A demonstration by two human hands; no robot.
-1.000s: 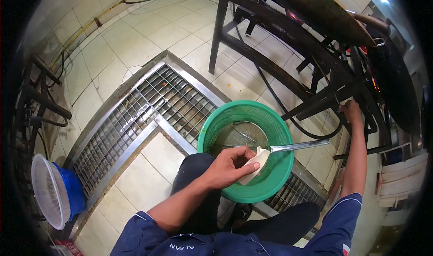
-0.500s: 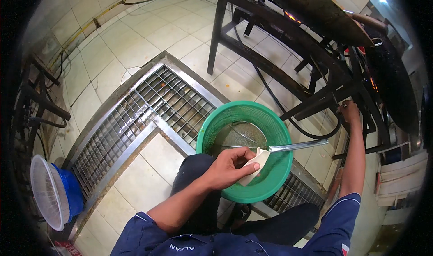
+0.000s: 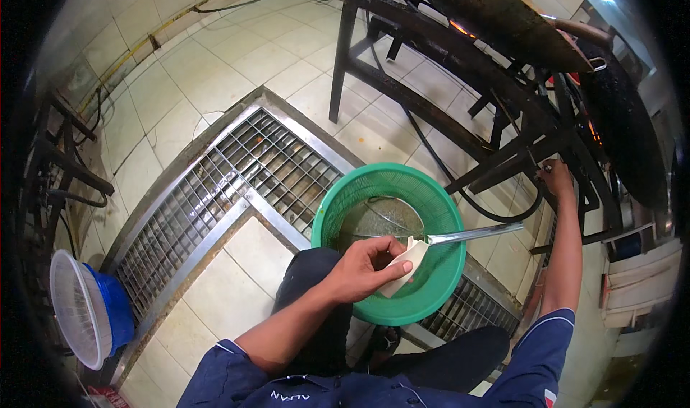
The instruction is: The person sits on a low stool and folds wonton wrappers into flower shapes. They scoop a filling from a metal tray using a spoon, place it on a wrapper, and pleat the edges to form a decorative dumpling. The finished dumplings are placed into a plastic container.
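Note:
Pinched between the thumb and fingers of my left hand [image 3: 366, 268] is a flat cream-coloured piece like folded card [image 3: 404, 270], held over a green plastic basket [image 3: 440, 293]. Inside the basket lies what looks like a round wire-mesh skimmer [image 3: 384, 218], its metal handle [image 3: 478, 233] sticking out over the right rim. My right hand [image 3: 556, 179] reaches far right to the black metal stove frame [image 3: 503, 95]. Its fingers are closed round a small fitting beside a black hose [image 3: 503, 212]; the fitting is mostly hidden.
A large wok [image 3: 496, 20] sits on the stove with an orange flame [image 3: 462, 30] under it; a second dark pan [image 3: 625, 128] stands to its right. Metal floor grating [image 3: 269, 160] crosses the tiles. At left are a white strainer basket [image 3: 72, 307] and a blue container [image 3: 111, 311].
The view has shifted very slightly. Both hands stay where they were, the left with the cream piece, the right at the stove frame.

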